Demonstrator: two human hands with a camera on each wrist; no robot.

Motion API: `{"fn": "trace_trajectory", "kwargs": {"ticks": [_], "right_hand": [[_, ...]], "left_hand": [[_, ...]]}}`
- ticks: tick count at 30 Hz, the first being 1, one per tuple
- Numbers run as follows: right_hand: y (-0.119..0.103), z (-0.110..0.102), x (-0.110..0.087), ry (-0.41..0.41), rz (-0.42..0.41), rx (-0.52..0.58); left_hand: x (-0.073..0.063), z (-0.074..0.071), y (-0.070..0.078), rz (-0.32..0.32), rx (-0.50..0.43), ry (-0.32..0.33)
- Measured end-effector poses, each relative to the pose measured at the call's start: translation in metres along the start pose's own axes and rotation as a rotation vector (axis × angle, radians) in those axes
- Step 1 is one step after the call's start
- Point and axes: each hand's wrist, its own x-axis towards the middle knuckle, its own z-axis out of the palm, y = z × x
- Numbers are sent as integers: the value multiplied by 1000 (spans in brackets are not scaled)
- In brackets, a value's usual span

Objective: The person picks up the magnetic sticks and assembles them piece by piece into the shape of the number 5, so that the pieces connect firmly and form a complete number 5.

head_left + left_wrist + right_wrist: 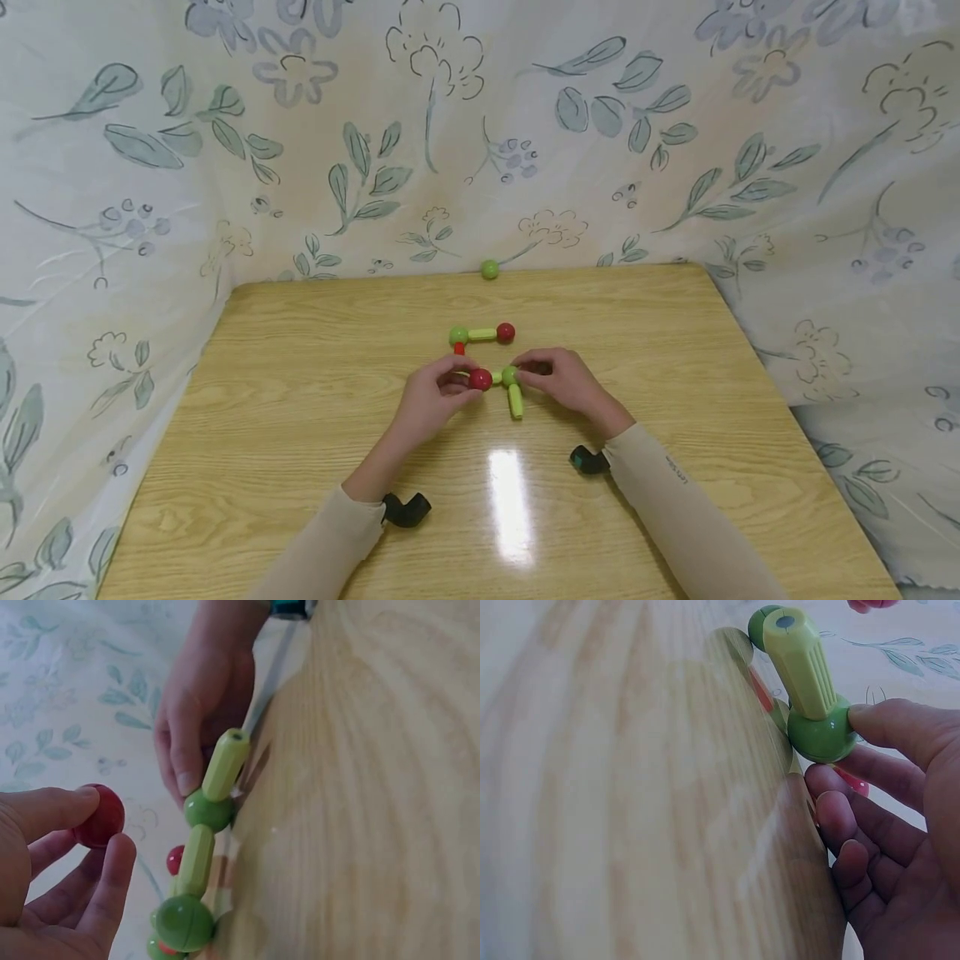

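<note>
My left hand (429,398) pinches a red ball (481,380) between thumb and fingers, held up apart from the linked pieces in the left wrist view. With thumb and fingertips, my right hand (564,382) grips a green ball (510,376) from the right. A yellow-green rod (515,402) sticks out of that ball toward me, its end hole showing in the right wrist view. Another yellow-green rod (197,862) joins it to a second green ball (184,924), hidden behind my left hand in the head view. A red rod (459,349) leads on from there.
Behind the hands, a green ball (458,336), a yellow-green rod (482,334) and a red ball (506,332) form the far arm of the chain. A loose green ball (490,269) sits at the table's back edge, against the floral cloth (450,192).
</note>
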Motion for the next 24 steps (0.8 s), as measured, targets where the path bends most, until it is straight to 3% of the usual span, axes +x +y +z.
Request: {"fn": "trace_trajectory", "kwargs": {"ticks": [15,24], "right_hand": [[-1,0,0,-7,-7,0],[-1,0,0,2,0,-8]], "left_hand": [[-18,18,-4,42,65,-44],[-25,29,-16,26,84,-90]]}}
